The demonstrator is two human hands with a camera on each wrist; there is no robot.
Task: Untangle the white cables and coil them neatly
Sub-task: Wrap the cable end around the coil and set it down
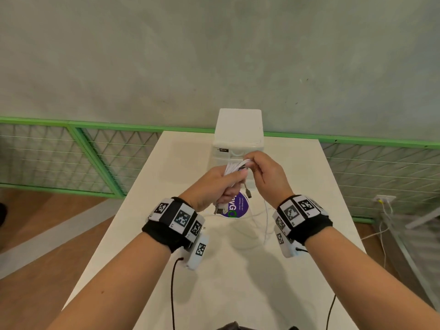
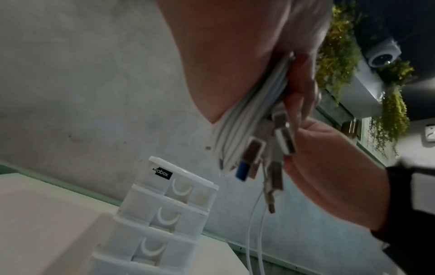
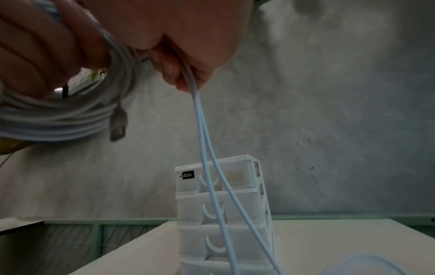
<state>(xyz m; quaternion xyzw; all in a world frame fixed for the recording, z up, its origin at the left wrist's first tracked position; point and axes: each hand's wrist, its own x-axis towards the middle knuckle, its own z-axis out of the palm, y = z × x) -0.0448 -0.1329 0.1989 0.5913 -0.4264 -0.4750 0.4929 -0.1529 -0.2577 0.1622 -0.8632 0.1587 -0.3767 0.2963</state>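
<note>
Both hands are raised over the white table (image 1: pixel 238 277). My left hand (image 1: pixel 228 184) grips a coil of white cables (image 1: pixel 232 168); in the left wrist view the coil (image 2: pixel 244 119) sits in its palm with several USB plugs (image 2: pixel 284 141) dangling below. My right hand (image 1: pixel 254 165) pinches cable at the top of the coil. In the right wrist view its fingers (image 3: pixel 186 74) pinch two loose strands (image 3: pixel 207 148) that hang down toward the table, beside the coil (image 3: pixel 58 119). Loose strands (image 1: pixel 265 222) trail onto the table under the right wrist.
A white stack of small drawers (image 1: pixel 238 129) stands at the table's far edge, just behind the hands. A round purple sticker (image 1: pixel 239 206) lies under the hands. A green mesh fence (image 1: pixel 95 148) and a grey wall lie beyond. A wall socket with wires (image 1: pixel 383 201) is at the right.
</note>
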